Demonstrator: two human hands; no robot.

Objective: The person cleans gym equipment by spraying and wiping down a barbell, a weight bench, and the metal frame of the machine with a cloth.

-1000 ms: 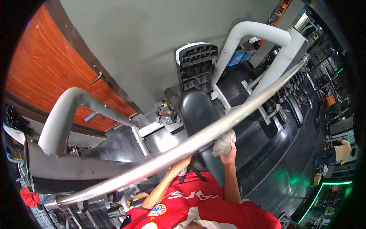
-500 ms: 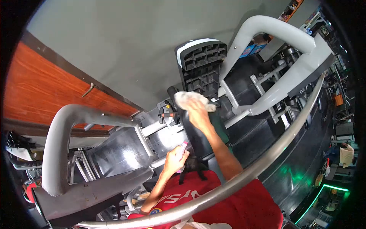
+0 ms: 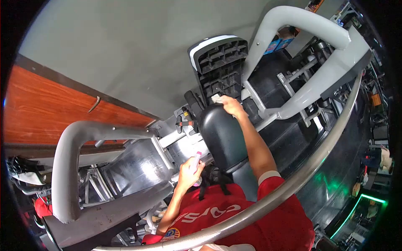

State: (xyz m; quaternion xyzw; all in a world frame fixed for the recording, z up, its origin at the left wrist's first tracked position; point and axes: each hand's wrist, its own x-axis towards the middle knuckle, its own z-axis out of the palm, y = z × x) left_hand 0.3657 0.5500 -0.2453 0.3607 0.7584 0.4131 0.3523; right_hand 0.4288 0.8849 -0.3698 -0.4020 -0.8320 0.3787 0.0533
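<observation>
The right hand (image 3: 233,106) reaches to the far end of the padded bench (image 3: 224,129); the left hand (image 3: 191,171) curls closed left of it.

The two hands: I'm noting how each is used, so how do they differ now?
The right hand has a pale cloth, mostly hidden; the left hand grips a pink-tipped bottle. The right hand is at the black pad's far end; the left hand is nearer the red shirt. Both hands are bare.
</observation>
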